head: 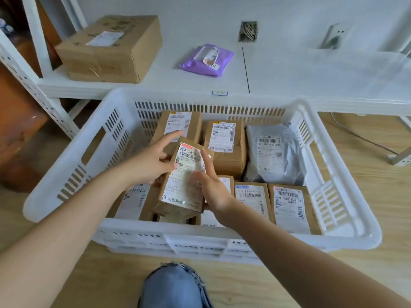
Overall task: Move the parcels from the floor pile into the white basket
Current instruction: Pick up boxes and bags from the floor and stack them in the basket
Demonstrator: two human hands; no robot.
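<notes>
A white slotted basket (66, 156) stands on the wooden floor in front of me. Inside it lie several brown paper parcels with white labels and one grey plastic mailer (275, 156) at the back right. Over the middle of the basket, both hands hold a brown parcel (182, 187) with a long white label, tilted on top of the others. My left hand (149, 165) grips its left edge, index finger stretched out. My right hand (213, 187) holds its right edge with the thumb on the label.
Behind the basket runs a low white shelf (311, 76) with a large cardboard box (111, 50) at the left and a purple mailer (206, 60) in the middle. A brown cabinet stands at the far left. My knee in blue jeans (173, 287) is at the bottom.
</notes>
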